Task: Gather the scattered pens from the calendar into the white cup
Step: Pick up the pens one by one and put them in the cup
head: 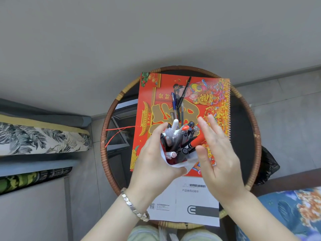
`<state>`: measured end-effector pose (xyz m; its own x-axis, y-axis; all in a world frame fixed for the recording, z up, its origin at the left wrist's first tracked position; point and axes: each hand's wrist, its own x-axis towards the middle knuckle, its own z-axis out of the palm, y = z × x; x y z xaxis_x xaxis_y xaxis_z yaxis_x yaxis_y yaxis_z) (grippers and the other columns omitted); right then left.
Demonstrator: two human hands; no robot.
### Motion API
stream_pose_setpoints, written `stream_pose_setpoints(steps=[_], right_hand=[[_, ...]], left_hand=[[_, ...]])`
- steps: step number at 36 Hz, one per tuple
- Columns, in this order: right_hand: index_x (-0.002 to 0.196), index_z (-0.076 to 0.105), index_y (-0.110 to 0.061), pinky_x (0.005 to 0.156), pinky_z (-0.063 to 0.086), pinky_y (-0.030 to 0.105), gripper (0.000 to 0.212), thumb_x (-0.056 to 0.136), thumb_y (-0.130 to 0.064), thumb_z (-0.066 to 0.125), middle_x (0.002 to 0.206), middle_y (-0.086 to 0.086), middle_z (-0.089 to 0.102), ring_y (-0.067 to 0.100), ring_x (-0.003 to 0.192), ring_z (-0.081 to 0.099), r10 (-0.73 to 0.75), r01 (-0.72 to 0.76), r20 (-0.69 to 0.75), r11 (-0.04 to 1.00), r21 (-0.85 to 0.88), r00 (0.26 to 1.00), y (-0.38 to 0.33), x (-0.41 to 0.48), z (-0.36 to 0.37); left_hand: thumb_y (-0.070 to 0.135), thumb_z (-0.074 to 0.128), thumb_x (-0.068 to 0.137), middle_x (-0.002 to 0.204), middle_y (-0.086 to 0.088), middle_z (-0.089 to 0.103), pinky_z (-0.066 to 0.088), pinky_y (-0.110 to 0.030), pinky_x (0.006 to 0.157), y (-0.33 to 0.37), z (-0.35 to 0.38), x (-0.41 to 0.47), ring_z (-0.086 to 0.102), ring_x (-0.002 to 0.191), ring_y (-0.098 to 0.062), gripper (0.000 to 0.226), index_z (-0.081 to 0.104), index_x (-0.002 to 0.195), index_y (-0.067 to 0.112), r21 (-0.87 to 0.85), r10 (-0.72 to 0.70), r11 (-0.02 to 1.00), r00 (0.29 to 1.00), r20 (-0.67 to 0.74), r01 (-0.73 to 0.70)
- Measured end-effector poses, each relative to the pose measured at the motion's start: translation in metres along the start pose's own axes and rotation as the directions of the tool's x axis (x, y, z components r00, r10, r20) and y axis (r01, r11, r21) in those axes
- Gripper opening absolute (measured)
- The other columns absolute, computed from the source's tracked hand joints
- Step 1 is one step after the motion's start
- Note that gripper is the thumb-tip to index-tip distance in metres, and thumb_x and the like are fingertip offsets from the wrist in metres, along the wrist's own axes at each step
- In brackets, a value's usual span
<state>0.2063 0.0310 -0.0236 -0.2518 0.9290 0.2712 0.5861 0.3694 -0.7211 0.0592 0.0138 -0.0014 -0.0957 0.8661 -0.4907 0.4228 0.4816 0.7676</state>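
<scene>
A red and gold calendar (pixel 213 108) lies on a round table. My left hand (pixel 154 160) grips the white cup (pixel 180 164), held above the calendar's near part. Several pens (pixel 182 141) stand packed in the cup, among them black ones, a white one and one with an orange cap. My right hand (pixel 218 153) hovers just right of the cup with fingers spread, holding nothing. Loose pens still lie on the calendar beyond the cup: a black pen (pixel 184 91), a blue pen (pixel 174 103) and a clear-barrelled pen (pixel 182 112).
The round table (pixel 243 119) has a dark glass top and a woven rattan rim (pixel 104 136). A white booklet (pixel 185 202) lies at its near edge. A red string (pixel 118 134) trails left of the calendar. Patterned cushions sit at left (pixel 40 138) and at bottom right (pixel 286 211).
</scene>
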Motion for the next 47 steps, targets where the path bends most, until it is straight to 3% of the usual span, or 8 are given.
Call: stream_pose_setpoints(steps=[6,11,17,20,24,34,40,47], right_hand=[[0.136,0.037,-0.007,0.116,0.022,0.043,0.046,0.101,-0.036,0.026,0.144,0.006,0.038,0.018,0.144,0.02,-0.052,0.071,0.152,0.99,-0.118,0.987,0.004,0.001,0.011],[0.144,0.024,-0.009,0.118,0.006,0.039,0.057,0.1,-0.045,0.017,0.152,0.002,0.026,0.014,0.146,0.012,-0.059,0.132,0.383,0.977,-0.168,0.922,-0.001,0.006,0.016],[0.124,0.052,-0.028,0.109,0.029,0.015,0.032,0.093,-0.025,0.044,0.132,-0.021,0.049,-0.009,0.129,0.038,0.452,-0.471,0.144,0.797,0.378,0.88,0.015,0.035,0.022],[0.106,0.059,-0.016,0.082,0.048,0.025,0.017,0.093,-0.01,0.05,0.093,-0.015,0.06,0.005,0.096,0.06,0.65,-0.645,0.064,0.727,0.235,0.757,0.051,0.062,0.036],[0.124,0.052,-0.003,0.071,0.04,0.028,0.041,0.091,-0.027,0.058,0.1,0.007,0.063,0.028,0.091,0.061,0.775,-0.78,0.278,0.614,-0.119,0.567,0.085,0.079,0.069],[0.105,0.055,0.0,0.063,0.044,0.036,0.035,0.09,-0.031,0.058,0.104,0.019,0.066,0.038,0.093,0.065,0.841,-0.696,0.272,0.54,-0.473,0.467,0.092,0.071,0.13],[0.064,0.046,-0.014,0.046,0.029,0.029,0.033,0.094,-0.027,0.054,0.059,0.001,0.046,0.03,0.061,0.051,0.767,-0.702,0.388,0.633,-0.328,0.511,0.095,0.057,0.117],[0.072,0.052,-0.019,0.047,0.039,0.021,0.022,0.094,-0.019,0.053,0.062,0.008,0.057,0.021,0.049,0.052,0.677,-0.757,0.539,0.645,-0.107,0.501,0.09,0.031,0.071]], left_hand=[[0.032,0.084,0.055,0.116,0.019,0.06,0.05,-0.032,0.092,0.005,0.004,0.001,0.056,0.109,-0.005,0.087,0.036,0.125,0.049,-0.022,0.037,0.999,0.999,0.0,-0.037],[0.018,0.085,0.058,0.107,0.032,0.053,0.041,0.001,0.077,0.001,-0.006,0.013,0.046,0.096,0.026,0.086,0.037,0.123,0.049,-0.084,-0.03,0.996,0.998,-0.056,0.025],[0.011,0.082,0.06,0.098,0.034,0.043,0.043,0.0,0.069,-0.003,-0.022,0.029,0.042,0.079,0.037,0.09,0.035,0.133,0.033,-0.107,-0.102,0.99,0.993,-0.062,0.095],[0.0,0.079,0.064,0.1,0.026,0.045,0.037,0.007,0.06,-0.002,-0.026,0.036,0.043,0.073,0.037,0.082,0.036,0.129,0.027,-0.159,-0.115,0.982,0.992,-0.058,0.105],[0.017,0.086,0.059,0.123,0.014,0.053,0.033,0.01,0.065,-0.013,-0.029,0.045,0.043,0.087,0.036,0.087,0.038,0.131,0.03,-0.16,-0.107,0.983,0.99,-0.096,0.091],[0.015,0.088,0.056,0.13,0.012,0.054,0.034,0.01,0.07,-0.028,-0.035,0.048,0.039,0.11,0.025,0.089,0.04,0.13,0.029,-0.212,-0.119,0.973,0.986,-0.121,0.091],[0.027,0.088,0.055,0.127,0.016,0.052,0.032,0.011,0.07,-0.031,-0.038,0.047,0.042,0.103,0.027,0.087,0.038,0.125,0.038,-0.144,-0.109,0.986,0.985,-0.131,0.089],[0.029,0.086,0.054,0.125,0.014,0.054,0.04,0.005,0.074,-0.039,-0.037,0.043,0.053,0.111,0.003,0.092,0.037,0.132,0.033,-0.079,-0.103,0.992,0.991,-0.087,0.096]])
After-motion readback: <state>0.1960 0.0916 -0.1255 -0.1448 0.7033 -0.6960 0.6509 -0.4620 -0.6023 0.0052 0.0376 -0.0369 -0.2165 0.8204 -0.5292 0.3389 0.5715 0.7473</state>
